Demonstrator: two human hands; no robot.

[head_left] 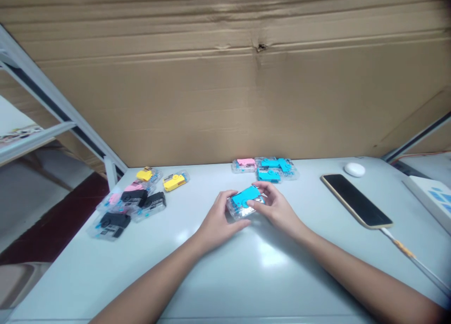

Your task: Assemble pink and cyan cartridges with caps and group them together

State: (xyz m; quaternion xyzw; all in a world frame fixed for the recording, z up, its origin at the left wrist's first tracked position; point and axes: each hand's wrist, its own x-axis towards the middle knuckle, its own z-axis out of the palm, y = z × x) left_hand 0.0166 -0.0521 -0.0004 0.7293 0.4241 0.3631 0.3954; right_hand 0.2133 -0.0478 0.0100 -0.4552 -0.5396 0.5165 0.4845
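Above the middle of the white table (218,286), a small clear case with a blue part on top (245,196) is held between both hands. My left hand (216,223) grips its left side, with the thumb along the near edge. My right hand (276,209) holds the right side, a finger on the round end of the blue part. Just behind lie clear cases with blue parts (269,175) and one with a pink part (245,164). At the left are several cases with black parts (134,198), pink parts and yellow parts (175,181).
A phone (355,201) with a white cable lies at the right, near a small white rounded case (354,169). A white box (431,201) is at the far right. Cardboard (225,93) stands behind the table, with metal frame bars (70,114) at the left.
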